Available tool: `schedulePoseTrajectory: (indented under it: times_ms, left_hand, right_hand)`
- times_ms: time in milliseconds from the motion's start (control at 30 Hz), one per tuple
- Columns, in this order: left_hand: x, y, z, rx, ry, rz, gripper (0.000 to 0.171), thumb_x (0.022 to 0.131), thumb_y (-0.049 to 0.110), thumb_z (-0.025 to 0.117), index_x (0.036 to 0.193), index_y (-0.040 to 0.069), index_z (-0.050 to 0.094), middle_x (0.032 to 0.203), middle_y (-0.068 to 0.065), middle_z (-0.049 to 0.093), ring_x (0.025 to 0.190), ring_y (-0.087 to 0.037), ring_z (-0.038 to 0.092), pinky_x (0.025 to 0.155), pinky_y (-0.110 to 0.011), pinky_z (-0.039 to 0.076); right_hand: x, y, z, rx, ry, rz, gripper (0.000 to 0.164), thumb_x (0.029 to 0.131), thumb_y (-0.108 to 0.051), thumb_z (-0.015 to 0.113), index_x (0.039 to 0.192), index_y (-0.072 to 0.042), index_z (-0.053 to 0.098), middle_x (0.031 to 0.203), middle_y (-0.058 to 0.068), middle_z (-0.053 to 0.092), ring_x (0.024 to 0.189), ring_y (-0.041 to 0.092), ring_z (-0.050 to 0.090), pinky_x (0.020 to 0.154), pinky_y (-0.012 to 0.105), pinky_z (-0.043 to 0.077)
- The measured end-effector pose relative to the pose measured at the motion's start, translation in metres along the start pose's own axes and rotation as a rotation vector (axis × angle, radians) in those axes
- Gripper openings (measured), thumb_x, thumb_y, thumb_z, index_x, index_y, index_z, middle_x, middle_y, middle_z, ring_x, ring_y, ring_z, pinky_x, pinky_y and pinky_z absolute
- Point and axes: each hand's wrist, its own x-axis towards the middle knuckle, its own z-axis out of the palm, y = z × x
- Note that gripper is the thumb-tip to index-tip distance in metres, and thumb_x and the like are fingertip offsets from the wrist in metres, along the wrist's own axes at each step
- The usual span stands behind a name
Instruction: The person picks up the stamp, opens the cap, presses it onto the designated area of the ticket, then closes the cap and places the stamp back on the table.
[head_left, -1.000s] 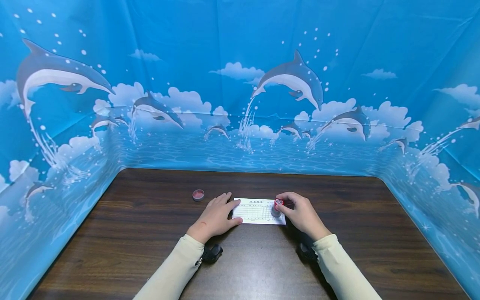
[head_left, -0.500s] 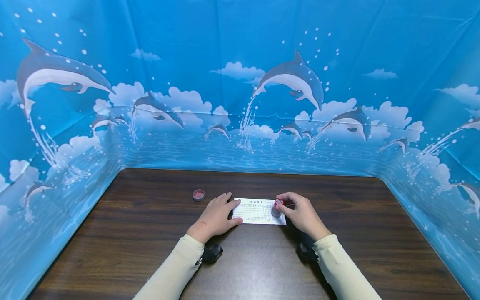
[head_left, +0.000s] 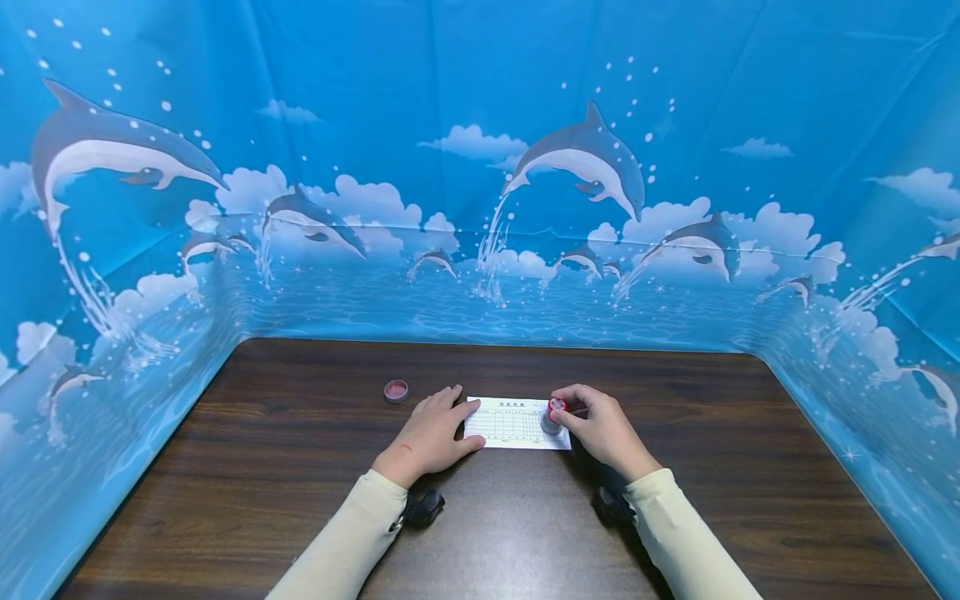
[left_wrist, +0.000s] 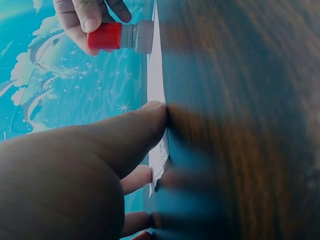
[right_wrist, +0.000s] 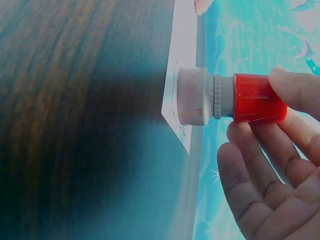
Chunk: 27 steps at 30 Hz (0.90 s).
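Observation:
A white printed form [head_left: 506, 423] with a grid of lines lies flat on the table. Upright on its right end stands a stamp [head_left: 553, 418] with a red top, a grey collar and a pale, cloudy base [right_wrist: 192, 96]. My right hand [head_left: 606, 427] pinches the red top between thumb and fingers, and the base touches the paper. At the form's left end my left hand [head_left: 431, 435] rests with spread fingers, its thumb [left_wrist: 150, 120] and a fingertip pressing on the paper's edge. Whatever mark lies beneath the stamp is hidden.
A small round cap [head_left: 396, 390], reddish inside, lies on the dark wood table [head_left: 315, 467] beyond my left hand. A blue dolphin-printed curtain [head_left: 480, 208] encloses the back and sides. A black wrist camera [head_left: 425, 507] sits under my left cuff.

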Motion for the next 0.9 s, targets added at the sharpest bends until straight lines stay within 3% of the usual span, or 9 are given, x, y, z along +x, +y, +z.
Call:
schedulePoseTrajectory:
  times_ms: [900]
  left_hand:
    - [0.0005,0.0007,0.0016,0.001,0.024,-0.001,0.065,0.096,0.048,0.071,0.151,0.015,0.056,0.162,-0.02,0.038,0.151,-0.039,0.034,0.123,-0.056,0.028]
  right_hand:
    - [0.0014,0.0018,0.0024,-0.011,-0.001,0.022,0.024,0.093,-0.014,0.079,0.117,-0.009,0.076,0.107,0.003,0.074,0.095,0.019,0.07,0.089,0.046,0.059]
